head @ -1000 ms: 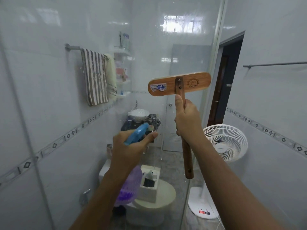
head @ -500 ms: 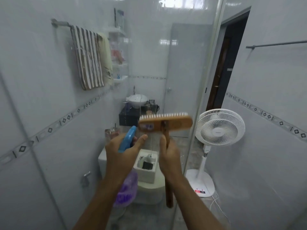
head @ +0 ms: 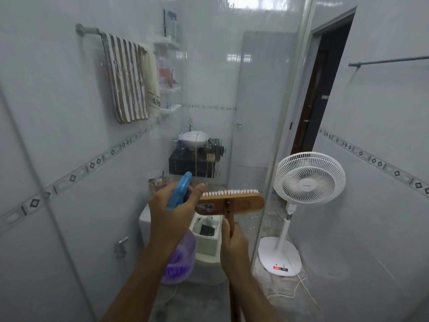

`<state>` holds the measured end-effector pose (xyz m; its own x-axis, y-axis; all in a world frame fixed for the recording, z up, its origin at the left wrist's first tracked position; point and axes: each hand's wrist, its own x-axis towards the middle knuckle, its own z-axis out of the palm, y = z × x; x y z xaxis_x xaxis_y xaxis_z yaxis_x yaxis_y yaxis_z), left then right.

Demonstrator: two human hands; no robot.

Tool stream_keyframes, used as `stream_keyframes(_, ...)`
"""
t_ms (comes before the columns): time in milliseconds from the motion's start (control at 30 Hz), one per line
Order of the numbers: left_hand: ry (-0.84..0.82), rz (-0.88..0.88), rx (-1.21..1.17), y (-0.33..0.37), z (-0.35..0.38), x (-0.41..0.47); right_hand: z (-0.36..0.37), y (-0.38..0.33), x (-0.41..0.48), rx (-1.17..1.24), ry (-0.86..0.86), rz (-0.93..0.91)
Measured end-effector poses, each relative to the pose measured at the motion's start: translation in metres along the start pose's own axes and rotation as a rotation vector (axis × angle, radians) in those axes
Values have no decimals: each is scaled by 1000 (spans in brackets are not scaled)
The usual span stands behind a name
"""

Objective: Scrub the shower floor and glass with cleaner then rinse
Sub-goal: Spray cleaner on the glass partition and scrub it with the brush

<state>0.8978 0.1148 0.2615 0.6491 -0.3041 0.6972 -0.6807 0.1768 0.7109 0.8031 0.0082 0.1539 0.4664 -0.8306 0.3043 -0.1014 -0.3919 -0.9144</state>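
My left hand (head: 173, 212) grips a spray bottle (head: 180, 256) with a purple body and a blue trigger head, its nozzle pointing at the glass panel (head: 220, 77) in front of me. My right hand (head: 234, 246) holds the wooden handle of a scrub brush (head: 232, 202). The brush's wooden head lies level at waist height, white bristles up and toward the glass. Wet streaks run down the glass around its middle. The shower floor under me is out of view.
Behind the glass stand a toilet (head: 209, 259), a basin (head: 193, 139) on a dark cabinet, a striped towel (head: 125, 77) on a rail and corner shelves (head: 169, 89). A white pedestal fan (head: 308, 177) with its cord on the floor stands right of the glass edge, near an open doorway (head: 325, 84).
My right hand has brought the brush down from head height to waist height and tipped its head so the bristles face up. My view dropped with it. The left hand kept the bottle raised.
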Motion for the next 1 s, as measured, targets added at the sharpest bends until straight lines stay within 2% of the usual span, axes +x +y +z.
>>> stream_keyframes(233,7,18,8,-1,5,5,-35,-113,75,89,38,-238)
stream_keyframes(300,9,6,2,-1,7,5,-38,-119,83,84,45,-275)
stream_keyframes(367,8,10,-3,0,9,5,-36,-99,73,93,50,-247)
stream_keyframes(533,0,-2,-27,0,11,0,-26,2,16,19,109,-26)
stream_keyframes(633,28,-37,-1,-5,11,-1,-32,14,17,-50,108,7)
stream_keyframes(800,31,-46,3,-8,6,8,-52,-74,57,57,135,-132)
stream_keyframes(1000,67,-20,27,-7,-24,33,-59,-176,91,39,61,-266)
